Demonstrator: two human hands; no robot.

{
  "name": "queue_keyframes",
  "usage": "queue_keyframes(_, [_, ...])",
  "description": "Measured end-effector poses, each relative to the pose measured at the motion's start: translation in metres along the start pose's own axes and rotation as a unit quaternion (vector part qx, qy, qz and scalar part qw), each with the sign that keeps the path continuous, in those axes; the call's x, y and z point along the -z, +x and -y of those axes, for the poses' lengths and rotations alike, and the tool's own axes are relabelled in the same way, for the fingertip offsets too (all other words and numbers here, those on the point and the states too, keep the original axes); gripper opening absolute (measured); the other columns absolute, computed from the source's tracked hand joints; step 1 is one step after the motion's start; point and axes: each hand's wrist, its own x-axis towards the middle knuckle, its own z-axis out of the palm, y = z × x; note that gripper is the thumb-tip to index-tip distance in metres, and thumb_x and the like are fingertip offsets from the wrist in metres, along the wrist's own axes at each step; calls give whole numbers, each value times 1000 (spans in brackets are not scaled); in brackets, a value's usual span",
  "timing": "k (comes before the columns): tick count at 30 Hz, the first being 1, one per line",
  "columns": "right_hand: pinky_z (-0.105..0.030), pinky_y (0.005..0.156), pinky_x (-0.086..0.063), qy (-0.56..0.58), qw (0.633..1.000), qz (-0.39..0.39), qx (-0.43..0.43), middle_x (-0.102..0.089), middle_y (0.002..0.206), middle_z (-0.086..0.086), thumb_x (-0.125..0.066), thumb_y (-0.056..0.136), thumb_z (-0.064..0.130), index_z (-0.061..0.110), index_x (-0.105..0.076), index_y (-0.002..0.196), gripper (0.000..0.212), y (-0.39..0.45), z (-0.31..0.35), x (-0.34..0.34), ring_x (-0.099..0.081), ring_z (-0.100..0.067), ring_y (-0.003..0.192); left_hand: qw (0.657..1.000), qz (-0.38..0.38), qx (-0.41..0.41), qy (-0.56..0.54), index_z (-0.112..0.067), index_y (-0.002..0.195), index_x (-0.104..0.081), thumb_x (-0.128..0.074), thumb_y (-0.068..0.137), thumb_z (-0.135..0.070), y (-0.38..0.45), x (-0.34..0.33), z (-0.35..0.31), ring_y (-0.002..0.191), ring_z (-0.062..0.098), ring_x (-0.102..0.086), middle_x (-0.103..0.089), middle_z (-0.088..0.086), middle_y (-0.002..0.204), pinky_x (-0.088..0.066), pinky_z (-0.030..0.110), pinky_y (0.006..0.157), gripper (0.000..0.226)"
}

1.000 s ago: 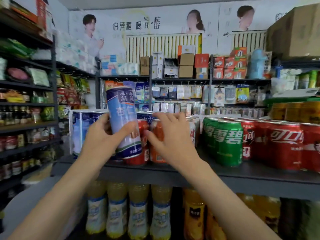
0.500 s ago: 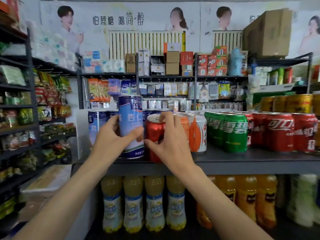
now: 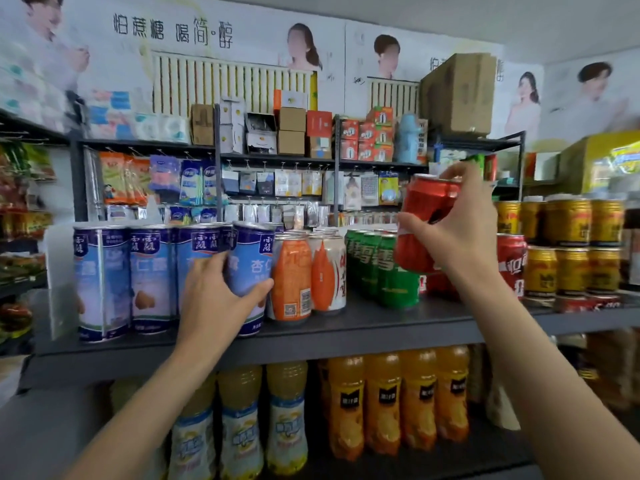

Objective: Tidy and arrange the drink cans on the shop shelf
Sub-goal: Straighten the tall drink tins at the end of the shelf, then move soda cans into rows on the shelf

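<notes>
On the grey shelf (image 3: 363, 327), the left hand (image 3: 216, 299) is wrapping its fingers around a tall blue can (image 3: 251, 268) at about eight o'clock, beside the orange cans (image 3: 291, 278). At two o'clock, the right hand (image 3: 453, 230) is gripping a red cola can (image 3: 424, 220), tilted, above the green cans (image 3: 388, 268). To do this well, the red can probably wants carrying toward the red cans (image 3: 509, 261) at three o'clock and lowering upright, label forward. Both forearms are reaching up and forward, wrists bent.
</notes>
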Motion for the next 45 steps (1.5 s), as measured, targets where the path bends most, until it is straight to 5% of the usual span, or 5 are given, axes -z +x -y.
queue_keyframes(11, [-28,71,-36,-61,986,146,-55,-57,97,-8,-82,67,19,16,-37,105,59,-4,-101,-16,-55,-27,91,995,-53,-19,77,-1,138,-31,-67,79,-36,-6,-20,-5,123,35,-36,-42,21,130,-36,47,96,77])
queue_keyframes(16, [-36,90,-38,-120,971,198,-61,-48,127,-13,-78,72,25,12,-39,120,63,3,-103,-18,-44,-29,115,991,-68,-9,112,7,139,-23,-60,86,-29,-9,-35,-7,122,40,-30,-35,27,133,-32,51,97,74])
queue_keyframes(30, [-42,96,-33,-200,969,130,-67,-28,145,-13,-56,82,5,15,-27,141,67,-18,-99,-36,-29,-39,127,971,-149,-137,130,-4,138,-30,-58,83,-13,-7,-41,-37,133,34,-24,-28,21,143,-19,48,109,63])
queue_keyframes(40, [-49,96,-40,-107,958,138,-227,-55,122,-14,-74,75,39,7,-39,118,64,-43,-117,-18,-48,-36,116,936,91,-314,132,-14,146,-16,-46,93,-33,-7,-110,-129,141,16,-15,-20,1,153,2,28,112,65])
queue_keyframes(45, [-41,96,-34,-182,951,151,-199,-57,121,-9,-68,76,50,11,-45,117,61,-50,-121,-20,-45,-31,118,924,190,-271,192,-15,144,-22,-51,90,-42,12,-138,-143,137,25,-23,-28,3,149,-17,39,113,67])
